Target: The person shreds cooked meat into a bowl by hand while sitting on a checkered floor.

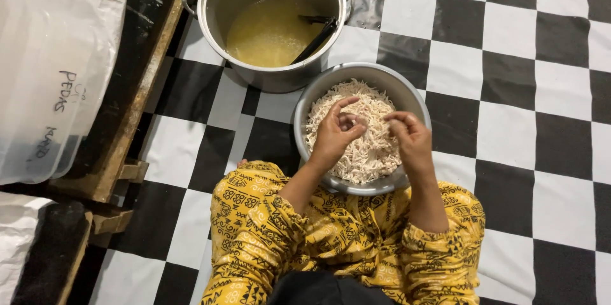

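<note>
You sit on a black-and-white checkered floor point(509, 56). At your far left a translucent plastic sack point(51, 63) with dark handwriting leans over a wooden pallet point(127, 127). Ahead stands a steel stockpot point(270, 18) of yellow broth with a black ladle point(315, 37) in it. Touching it, a metal bowl point(382, 76) of shredded chicken point(363, 146) rests at your knees; your left hand point(336, 132) and right hand point(410, 136) each pinch shreds above it

The person wore loose yellow clothing point(344, 241) printed with black patterns, its long sleeves point(283, 212) pushed up the bare forearms.
</note>
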